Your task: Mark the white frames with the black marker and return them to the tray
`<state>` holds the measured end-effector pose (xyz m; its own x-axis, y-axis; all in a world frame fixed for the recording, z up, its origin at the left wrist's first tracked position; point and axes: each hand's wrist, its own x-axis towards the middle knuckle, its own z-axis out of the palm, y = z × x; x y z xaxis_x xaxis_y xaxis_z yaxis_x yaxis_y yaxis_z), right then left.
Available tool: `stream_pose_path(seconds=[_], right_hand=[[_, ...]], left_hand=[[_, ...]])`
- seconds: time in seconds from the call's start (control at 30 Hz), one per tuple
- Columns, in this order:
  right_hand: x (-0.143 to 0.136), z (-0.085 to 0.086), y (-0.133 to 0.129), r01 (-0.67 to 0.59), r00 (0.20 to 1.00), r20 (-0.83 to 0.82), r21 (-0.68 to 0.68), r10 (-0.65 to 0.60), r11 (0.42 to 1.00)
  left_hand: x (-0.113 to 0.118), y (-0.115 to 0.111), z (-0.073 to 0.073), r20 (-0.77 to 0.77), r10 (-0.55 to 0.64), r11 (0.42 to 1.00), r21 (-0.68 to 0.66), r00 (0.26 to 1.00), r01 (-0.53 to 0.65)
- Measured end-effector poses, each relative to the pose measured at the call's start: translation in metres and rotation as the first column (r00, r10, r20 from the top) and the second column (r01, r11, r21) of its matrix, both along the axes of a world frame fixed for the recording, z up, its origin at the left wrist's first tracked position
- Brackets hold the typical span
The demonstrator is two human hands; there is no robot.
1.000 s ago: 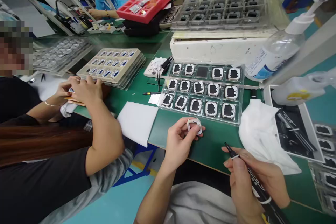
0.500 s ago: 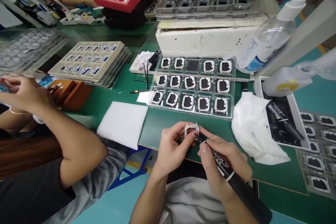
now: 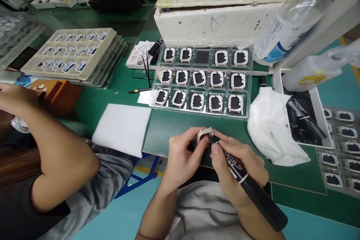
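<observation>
Between the thumb and fingers of my left hand (image 3: 184, 157) is a small light-grey watch case frame (image 3: 204, 132), tilted up. My right hand (image 3: 239, 161) grips a black marker pen (image 3: 242, 178) like a writing pen, its tip at the frame's inner edge. Whether the tip touches is hard to tell. Just beyond my hands lies a clear plastic tray (image 3: 185, 114) with rows of similar white frames over black inserts; one pocket (image 3: 202, 57) in the back row shows no frame.
A white foam sheet (image 3: 122, 127) lies left of my hands. On the right are a white cloth (image 3: 271, 127), a box of markers (image 3: 305, 120) and a pump bottle (image 3: 294, 18). A co-worker's arm (image 3: 62, 150) is at the left, near a beige parts tray (image 3: 70, 50).
The view has tipped downward and shifted slightly. The watch case frame has turned in my left hand and now shows more of its side. The marker tip stays close to it.
</observation>
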<state>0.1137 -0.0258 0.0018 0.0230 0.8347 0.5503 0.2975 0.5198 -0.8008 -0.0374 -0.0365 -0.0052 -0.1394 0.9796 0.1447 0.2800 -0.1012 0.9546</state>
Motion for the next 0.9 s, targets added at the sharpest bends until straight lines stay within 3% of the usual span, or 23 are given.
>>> stream_pose_path(seconds=[0.9], right_hand=[[-0.0017, 0.0028, 0.0022, 0.021, 1.0, -0.01, -0.01, -0.021, 1.0]], left_hand=[[0.0023, -0.0014, -0.0006, -0.147, 0.038, 0.998, 0.06, 0.988, -0.029]])
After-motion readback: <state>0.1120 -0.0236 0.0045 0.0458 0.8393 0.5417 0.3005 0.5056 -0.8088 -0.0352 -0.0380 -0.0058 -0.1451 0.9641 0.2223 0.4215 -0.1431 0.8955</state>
